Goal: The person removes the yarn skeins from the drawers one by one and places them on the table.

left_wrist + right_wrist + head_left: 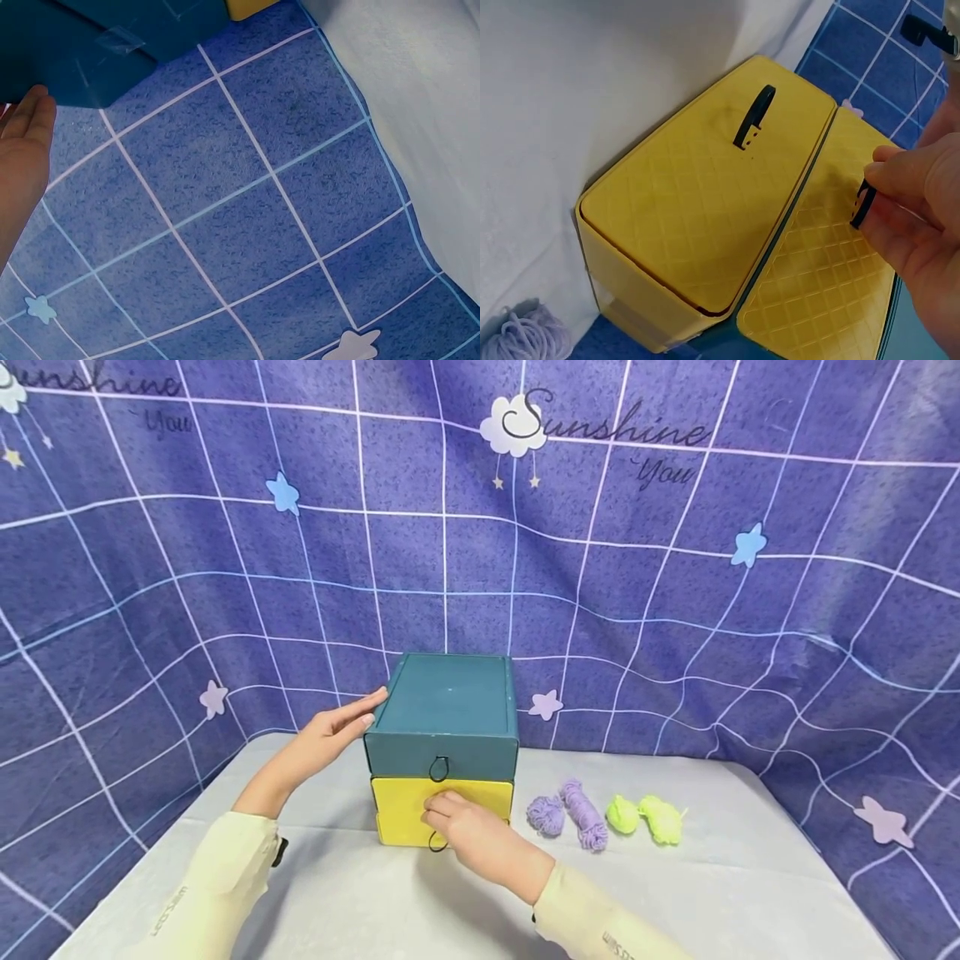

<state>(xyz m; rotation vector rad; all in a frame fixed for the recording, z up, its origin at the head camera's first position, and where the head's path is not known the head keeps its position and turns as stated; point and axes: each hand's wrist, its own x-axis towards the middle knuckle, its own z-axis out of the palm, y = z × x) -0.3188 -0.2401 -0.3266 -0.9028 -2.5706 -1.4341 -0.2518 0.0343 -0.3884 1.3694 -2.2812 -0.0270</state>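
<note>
A stacked drawer box stands on the table, with a teal top section [450, 693] and yellow drawers below. My right hand [483, 843] is at the front of the upper yellow drawer [817, 277], its thumb and fingers pinching the black loop pull [864, 208]. Another black loop [757, 116] sticks out from the lower yellow drawer [682, 217]. With fingers extended, my left hand [330, 735] rests against the teal section's left side. The left wrist view shows these fingers [37, 120] at the teal side wall [90, 67].
Right of the box lie a purple yarn ball [546, 816], a purple yarn skein [584, 816] and two yellow-green yarn bundles [622, 814]. A white cloth [337, 893] covers the table. Behind it hangs a blue-purple grid curtain [480, 552].
</note>
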